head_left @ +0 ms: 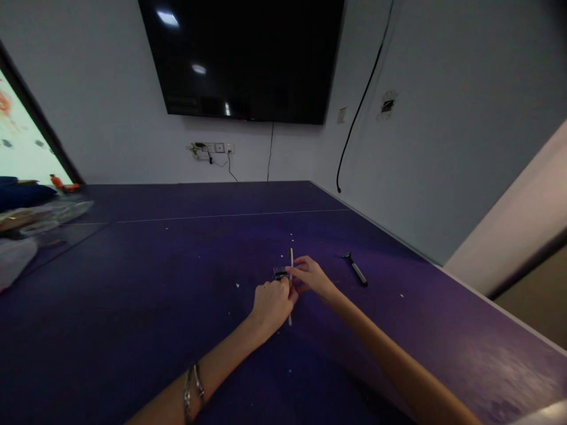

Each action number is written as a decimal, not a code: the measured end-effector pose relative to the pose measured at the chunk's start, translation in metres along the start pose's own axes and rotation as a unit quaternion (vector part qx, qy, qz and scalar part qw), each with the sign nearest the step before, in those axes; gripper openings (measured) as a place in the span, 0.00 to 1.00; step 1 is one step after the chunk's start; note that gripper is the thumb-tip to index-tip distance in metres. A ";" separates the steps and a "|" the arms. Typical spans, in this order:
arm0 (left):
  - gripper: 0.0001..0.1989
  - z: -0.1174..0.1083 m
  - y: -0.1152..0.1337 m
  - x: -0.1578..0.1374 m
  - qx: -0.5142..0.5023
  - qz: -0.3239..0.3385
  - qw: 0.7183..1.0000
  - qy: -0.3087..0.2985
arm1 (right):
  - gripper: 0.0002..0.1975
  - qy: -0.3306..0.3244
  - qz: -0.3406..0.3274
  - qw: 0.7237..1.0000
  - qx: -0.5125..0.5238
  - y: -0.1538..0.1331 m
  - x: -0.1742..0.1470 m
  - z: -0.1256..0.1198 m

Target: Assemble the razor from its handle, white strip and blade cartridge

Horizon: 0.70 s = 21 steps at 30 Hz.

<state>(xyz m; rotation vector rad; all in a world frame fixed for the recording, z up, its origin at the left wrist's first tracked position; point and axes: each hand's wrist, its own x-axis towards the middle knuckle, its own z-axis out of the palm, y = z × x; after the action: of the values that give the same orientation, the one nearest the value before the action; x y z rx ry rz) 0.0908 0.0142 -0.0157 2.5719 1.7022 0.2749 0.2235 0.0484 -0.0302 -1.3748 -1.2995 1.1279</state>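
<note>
A thin white stick [291, 260] stands out between the two hands over a dark purple table [146, 307]. The left hand [272, 302] is curled around the middle of the stick, so that stretch is hidden; only its far end and a short near end show. The right hand [312, 277] closes its thumb and fingers on the stick from the right, just beyond the left hand, though the exact contact of the fingertips is too small to make out. The stick's far end bears a dark patch whose detail is lost. Just left of the stick is a small clear and black piece [280, 272], partly covered by the left hand; whether it is held or lies on the table I cannot tell. To the right of the stick, well apart, lies a razor [357, 271], whole in view. Small white scraps are scattered around the stick. Far to its left, blurred plastic bags [18, 257] are cut off by the edge, and beyond it hangs a television [248, 59], its top cut off
</note>
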 end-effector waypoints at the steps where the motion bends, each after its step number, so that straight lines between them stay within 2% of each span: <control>1: 0.16 0.001 0.001 -0.001 0.001 0.002 1.000 0.003 | 0.15 -0.006 0.008 1.000 0.011 0.000 0.000 0.003; 5: 0.17 0.003 0.003 -0.002 -0.006 0.011 1.000 0.012 | 0.11 -0.008 -0.032 0.999 -0.002 0.002 0.002 0.001; 9: 0.17 0.006 0.000 0.003 -0.049 0.044 0.997 0.029 | 0.12 0.008 -0.068 0.996 -0.049 0.005 0.010 -0.023; 12: 0.13 0.011 -0.013 0.012 -0.099 0.075 0.991 0.047 | 0.16 0.064 -0.080 0.985 -0.135 0.011 0.020 -0.066; 16: 0.13 0.024 -0.041 0.029 -0.152 0.120 0.978 0.076 | 0.17 0.224 -0.080 0.914 -0.329 0.028 0.031 -0.148; 19: 0.19 0.039 -0.059 0.039 -0.167 0.139 0.972 0.088 | 0.18 0.230 -0.048 0.874 -0.425 0.048 0.035 -0.203; 21: 0.23 0.048 -0.066 0.043 -0.170 0.139 0.972 0.084 | 0.19 0.219 -0.020 0.856 -0.468 0.063 0.037 -0.226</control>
<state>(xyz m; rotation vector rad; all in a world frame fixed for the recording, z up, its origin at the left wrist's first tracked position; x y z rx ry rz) 0.0555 0.0829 -0.0663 2.5716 1.1951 0.7450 0.4584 0.0774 -0.0538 -2.1147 -1.5674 0.0373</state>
